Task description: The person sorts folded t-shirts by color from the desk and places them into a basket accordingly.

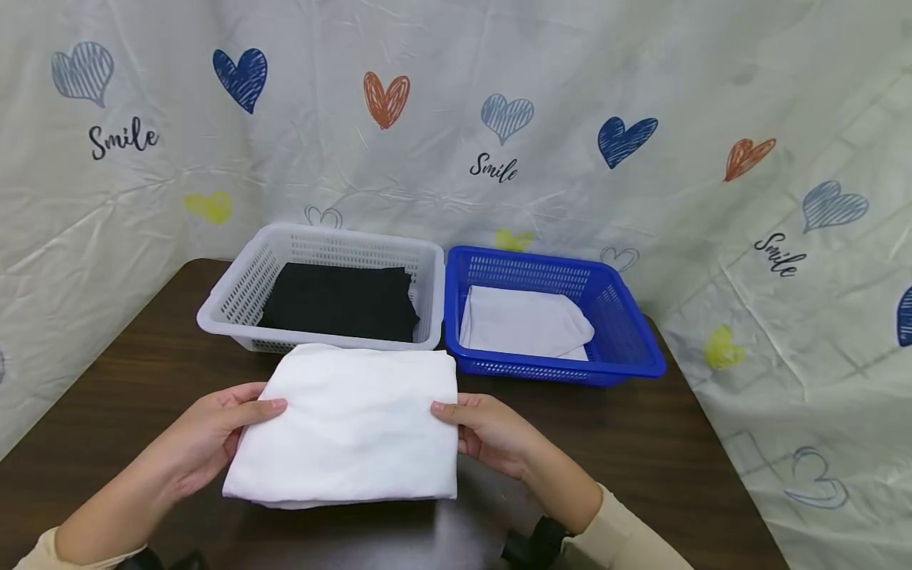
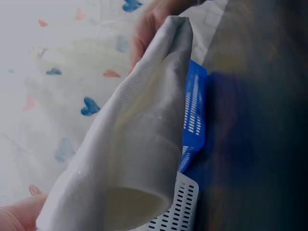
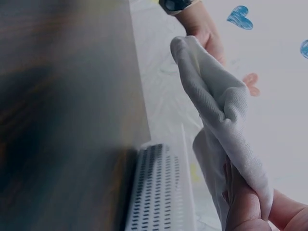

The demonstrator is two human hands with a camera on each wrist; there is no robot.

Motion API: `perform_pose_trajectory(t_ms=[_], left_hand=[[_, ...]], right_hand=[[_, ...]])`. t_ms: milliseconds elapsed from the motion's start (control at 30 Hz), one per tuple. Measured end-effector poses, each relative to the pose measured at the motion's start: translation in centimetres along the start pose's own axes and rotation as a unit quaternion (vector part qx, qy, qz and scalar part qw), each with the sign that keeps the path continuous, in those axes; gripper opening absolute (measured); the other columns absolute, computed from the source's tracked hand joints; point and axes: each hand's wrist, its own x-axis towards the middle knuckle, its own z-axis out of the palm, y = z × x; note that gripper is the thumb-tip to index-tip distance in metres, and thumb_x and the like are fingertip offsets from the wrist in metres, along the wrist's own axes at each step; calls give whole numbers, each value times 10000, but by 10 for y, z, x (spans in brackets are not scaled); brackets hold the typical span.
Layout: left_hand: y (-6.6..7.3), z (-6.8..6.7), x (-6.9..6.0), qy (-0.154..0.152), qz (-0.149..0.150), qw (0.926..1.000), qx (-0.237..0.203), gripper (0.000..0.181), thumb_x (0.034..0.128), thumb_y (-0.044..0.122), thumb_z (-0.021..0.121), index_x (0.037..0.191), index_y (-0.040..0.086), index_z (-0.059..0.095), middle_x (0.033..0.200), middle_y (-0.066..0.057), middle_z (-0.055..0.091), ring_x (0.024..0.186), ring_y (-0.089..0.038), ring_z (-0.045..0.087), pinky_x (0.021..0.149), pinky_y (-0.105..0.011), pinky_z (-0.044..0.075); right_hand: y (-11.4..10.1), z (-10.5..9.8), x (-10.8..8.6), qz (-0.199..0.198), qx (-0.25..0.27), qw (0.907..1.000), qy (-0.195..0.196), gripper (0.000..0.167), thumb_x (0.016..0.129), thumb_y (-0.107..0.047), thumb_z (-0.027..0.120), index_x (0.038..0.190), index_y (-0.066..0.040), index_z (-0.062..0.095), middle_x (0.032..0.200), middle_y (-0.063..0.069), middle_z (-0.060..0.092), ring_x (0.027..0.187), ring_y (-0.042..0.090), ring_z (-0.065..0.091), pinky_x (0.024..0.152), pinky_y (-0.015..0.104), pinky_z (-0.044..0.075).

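Note:
A folded white cloth (image 1: 349,427) is held up above the table in front of the baskets. My left hand (image 1: 221,427) pinches its left edge, thumb on top and fingers beneath. On the opposite edge my right hand (image 1: 492,431) grips the cloth the same way. Seen edge-on in the left wrist view, the cloth (image 2: 144,125) shows several soft layers with a rounded fold. The right wrist view shows the layered cloth (image 3: 221,106) pinched by the right hand's fingers (image 3: 245,209). Whether it is a garment or a towel I cannot tell.
A white perforated basket (image 1: 214,317) at the back left holds folded black cloth (image 1: 338,301). Right beside it, a blue basket (image 1: 630,332) holds folded white cloth (image 1: 523,321). A curtain with printed hearts (image 1: 556,47) hangs behind the dark wooden table (image 1: 641,475).

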Motion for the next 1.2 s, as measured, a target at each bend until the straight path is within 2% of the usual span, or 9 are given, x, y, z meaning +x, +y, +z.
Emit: perform_pose_trajectory(t_ms=[133,333,467,600,833,1000,1200], left_hand=[[10,6,3,41,6,10000,86,644,991,246,619,1496,-26,326,1046,68,725,942,-115,724,847,-374,611],[26,14,9,43,124,9999,66,678,978,238,640,1509,-23,310,1039,79,724,932,-106,723,843,-355,612],[35,20,17,12,176,9998,-44,683,973,231,647,1515,-15,312,1029,73,722,920,-108,723,832,-354,614],[43,25,24,-7,191,9997,-152,702,968,231,655,1526,-8,302,1033,74,719,926,-104,721,838,-351,612],[56,33,34,-69,220,9997,-77,759,963,277,661,1547,10,257,1067,65,696,955,-100,718,871,-353,598],[65,38,43,-41,170,9997,-148,748,955,272,672,1541,21,280,1044,71,697,945,-94,718,874,-346,598],[74,45,56,-308,239,9987,-341,707,974,215,645,1537,2,274,1062,58,687,955,-79,699,877,-313,599]], right_hand=[[-9,-6,-5,-5,-102,9999,46,430,1015,-227,574,1341,52,543,1170,52,730,967,117,727,934,319,575],[-23,-16,-8,-53,-166,9998,55,453,1018,-240,570,1377,32,521,1207,56,718,1002,139,727,950,337,564],[-31,-22,-8,-111,-144,9998,95,441,1025,-226,557,1374,39,516,1160,26,730,974,124,730,918,309,579],[-37,-28,-4,-124,-169,9994,293,423,1029,-210,546,1364,47,521,1102,1,740,935,111,733,881,284,592],[-44,-37,1,-185,-172,9976,646,426,1038,-195,526,1374,66,511,1046,-17,750,902,99,734,853,272,600],[-50,-46,2,-298,-255,9973,618,431,1046,-196,505,1386,69,485,1014,-42,749,896,80,730,834,248,601],[-60,-59,0,-357,-212,9973,605,431,1054,-190,480,1390,79,452,962,-63,748,869,52,726,803,215,598]])
